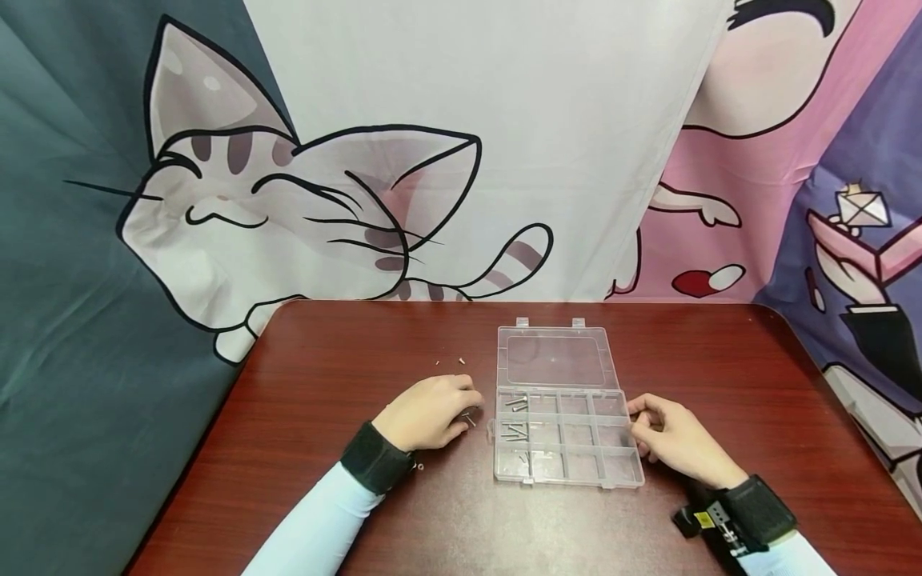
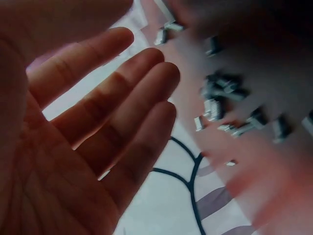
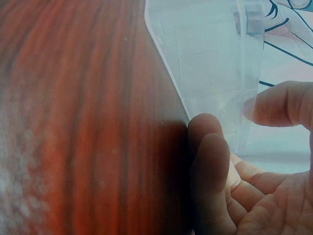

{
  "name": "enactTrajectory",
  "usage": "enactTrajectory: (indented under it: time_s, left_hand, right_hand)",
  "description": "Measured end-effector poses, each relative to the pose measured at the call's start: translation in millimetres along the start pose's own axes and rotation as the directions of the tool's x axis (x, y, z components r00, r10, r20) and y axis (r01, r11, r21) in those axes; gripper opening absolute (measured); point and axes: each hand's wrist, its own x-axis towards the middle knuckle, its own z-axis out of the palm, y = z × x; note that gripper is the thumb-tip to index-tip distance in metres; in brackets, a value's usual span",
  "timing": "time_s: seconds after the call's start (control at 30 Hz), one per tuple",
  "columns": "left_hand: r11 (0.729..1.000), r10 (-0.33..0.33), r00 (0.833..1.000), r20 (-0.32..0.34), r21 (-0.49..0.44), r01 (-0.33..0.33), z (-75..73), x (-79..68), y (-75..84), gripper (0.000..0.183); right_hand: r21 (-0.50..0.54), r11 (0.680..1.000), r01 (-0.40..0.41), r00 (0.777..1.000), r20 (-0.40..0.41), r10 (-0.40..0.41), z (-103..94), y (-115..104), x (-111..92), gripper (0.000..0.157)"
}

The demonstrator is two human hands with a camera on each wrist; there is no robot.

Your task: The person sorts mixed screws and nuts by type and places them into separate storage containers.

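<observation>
A clear plastic compartment box (image 1: 562, 483) lies on the table with its lid (image 1: 555, 360) folded back. Screws (image 1: 515, 432) lie in its left column of compartments. On the box's right side, my right hand (image 1: 673, 436) holds the edge, thumb (image 3: 276, 105) against the wall and fingertips (image 3: 205, 129) low at the rim. My left hand (image 1: 428, 412) is left of the box, over loose screws (image 1: 469, 418) that it partly hides in the head view. In the left wrist view its fingers (image 2: 132, 105) are loosely extended, with several small metal screws (image 2: 225, 88) beyond the fingertips.
Tiny pieces of hardware (image 1: 462, 361) lie behind the left hand on the brown table (image 1: 360, 336). Another small piece (image 1: 421, 466) sits by the left wristband. A cloth with a cartoon cat (image 1: 288, 208) hangs behind the table's far edge.
</observation>
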Motion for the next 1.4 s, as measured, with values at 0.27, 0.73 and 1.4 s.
enactTrajectory:
  time_s: [0.27,0.73,1.4]
  left_hand:
    - [1.0,0.023,0.999,-0.032,0.015,-0.022,13.0,1.9,-3.6,0.014]
    - [0.999,0.017,0.997,-0.07,0.042,-0.014,18.9,3.9,-5.4,0.016]
    - [0.993,0.116,0.969,-0.22,-0.008,-0.121,8.0,11.5,6.6,0.015]
  right_hand:
    - [0.006,1.0,-0.007,1.0,0.001,0.007,1.3,-0.6,-0.2,0.025]
    - [0.001,1.0,-0.002,1.0,0.002,0.002,2.0,-1.5,-0.1,0.025]
    - [0.01,1.0,-0.001,1.0,-0.001,0.001,0.4,0.1,-0.1,0.024]
